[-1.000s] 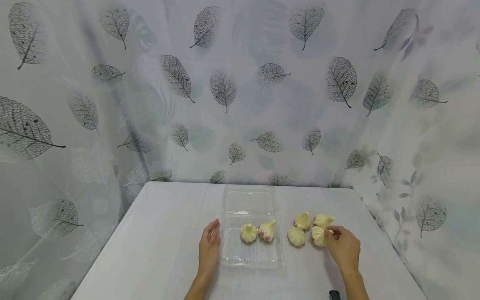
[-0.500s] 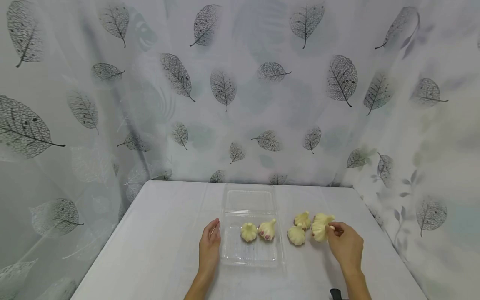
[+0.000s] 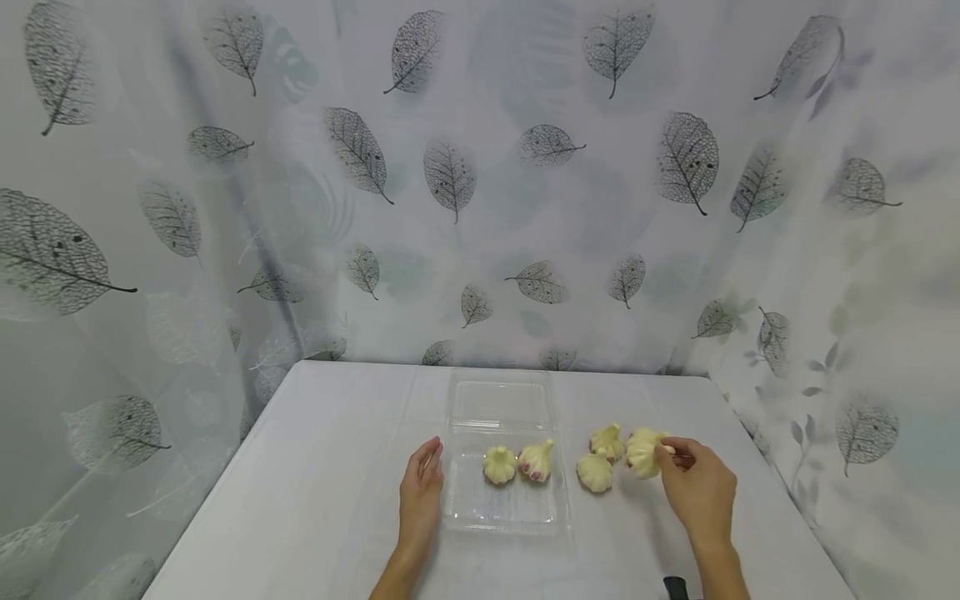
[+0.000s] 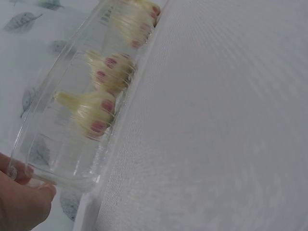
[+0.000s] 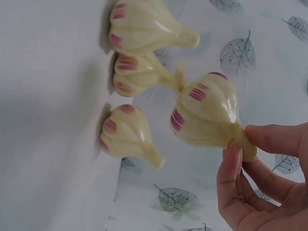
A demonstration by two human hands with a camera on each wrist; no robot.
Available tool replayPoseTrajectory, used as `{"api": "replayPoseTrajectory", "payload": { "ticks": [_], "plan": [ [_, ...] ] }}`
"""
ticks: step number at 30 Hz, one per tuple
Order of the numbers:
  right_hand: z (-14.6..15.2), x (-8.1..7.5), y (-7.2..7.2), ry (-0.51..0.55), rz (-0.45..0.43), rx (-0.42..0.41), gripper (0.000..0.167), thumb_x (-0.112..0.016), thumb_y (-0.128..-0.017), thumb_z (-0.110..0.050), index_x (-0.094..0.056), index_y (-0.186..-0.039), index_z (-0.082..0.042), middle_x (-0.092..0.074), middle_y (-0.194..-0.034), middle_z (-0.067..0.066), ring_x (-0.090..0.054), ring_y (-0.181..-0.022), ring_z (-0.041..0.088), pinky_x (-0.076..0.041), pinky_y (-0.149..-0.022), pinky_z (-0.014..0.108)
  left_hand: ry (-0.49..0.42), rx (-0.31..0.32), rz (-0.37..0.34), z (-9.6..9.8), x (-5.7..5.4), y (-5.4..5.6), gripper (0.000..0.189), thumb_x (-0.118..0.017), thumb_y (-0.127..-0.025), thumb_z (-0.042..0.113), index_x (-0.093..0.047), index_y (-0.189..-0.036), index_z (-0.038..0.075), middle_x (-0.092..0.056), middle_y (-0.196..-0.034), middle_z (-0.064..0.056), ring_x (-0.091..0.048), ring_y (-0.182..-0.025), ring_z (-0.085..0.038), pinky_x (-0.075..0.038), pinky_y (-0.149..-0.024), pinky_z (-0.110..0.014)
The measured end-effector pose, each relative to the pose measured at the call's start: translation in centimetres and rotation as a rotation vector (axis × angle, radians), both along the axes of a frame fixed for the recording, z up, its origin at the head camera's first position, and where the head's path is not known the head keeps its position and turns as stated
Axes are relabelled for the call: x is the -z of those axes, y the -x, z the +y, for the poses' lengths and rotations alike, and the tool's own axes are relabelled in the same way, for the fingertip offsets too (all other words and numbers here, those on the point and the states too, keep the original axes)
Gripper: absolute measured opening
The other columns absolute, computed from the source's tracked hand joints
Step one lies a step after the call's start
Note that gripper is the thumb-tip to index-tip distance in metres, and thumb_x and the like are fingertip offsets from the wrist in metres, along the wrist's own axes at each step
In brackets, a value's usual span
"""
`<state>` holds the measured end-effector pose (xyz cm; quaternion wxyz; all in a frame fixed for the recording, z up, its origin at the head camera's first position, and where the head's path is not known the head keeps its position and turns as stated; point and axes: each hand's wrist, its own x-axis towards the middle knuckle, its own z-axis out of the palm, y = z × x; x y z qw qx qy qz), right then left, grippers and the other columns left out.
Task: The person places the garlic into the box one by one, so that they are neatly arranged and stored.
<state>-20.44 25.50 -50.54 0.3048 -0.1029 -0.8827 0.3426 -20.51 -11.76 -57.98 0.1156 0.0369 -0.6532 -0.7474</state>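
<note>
My right hand (image 3: 701, 492) pinches a garlic bulb (image 5: 207, 110) by its neck between thumb and fingers. The bulb is pale yellow with purple streaks and hangs above the table. Beside it, two more garlic bulbs (image 3: 595, 472) show in the head view; the right wrist view has a third, larger bulb (image 5: 144, 26), next to them. My left hand (image 3: 422, 493), its fingers loosely extended, rests at the left side of a clear plastic clamshell box (image 3: 502, 527). Two garlic bulbs (image 3: 498, 465) lie in its base, their necks seen sideways in the left wrist view.
The box's lid (image 3: 501, 404) lies folded back, away from me. A small black thing (image 3: 676, 588) shows at the bottom edge beside the right forearm. The white table (image 3: 315, 467) ends at a leaf-print curtain (image 3: 480, 192) on three sides.
My right hand has raised the pinched garlic bulb off the table and drawn it slightly right, so that it now covers the bulb behind. The left hand and the box stay put.
</note>
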Motion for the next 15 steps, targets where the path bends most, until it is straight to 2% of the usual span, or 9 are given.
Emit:
{"api": "replayPoseTrajectory", "payload": {
  "ticks": [8,15],
  "plan": [
    [-0.4,-0.7,-0.5,0.027,-0.039,-0.009,0.019,-0.078,-0.093,-0.015,-0.079,-0.106,-0.001,-0.075,-0.090,0.014,-0.071,-0.079,0.027,-0.048,-0.056,0.013,0.018,-0.009,0.007,0.1,0.0,-0.1,0.047,-0.047,-0.105,-0.007,-0.045,-0.152,0.002,-0.043,-0.161,-0.019,-0.039,-0.151,-0.030,-0.036,-0.121,-0.031],
    [-1.3,-1.4,-0.5,0.040,0.002,-0.028,0.014,-0.080,-0.091,-0.013,-0.081,-0.103,-0.005,-0.075,-0.091,0.010,-0.067,-0.075,0.012,-0.043,-0.059,0.004,0.022,-0.012,0.013,0.0,0.1,0.0,0.048,-0.048,-0.105,-0.007,-0.046,-0.151,0.002,-0.044,-0.161,-0.019,-0.039,-0.151,-0.031,-0.036,-0.121,-0.031]
  ]
}}
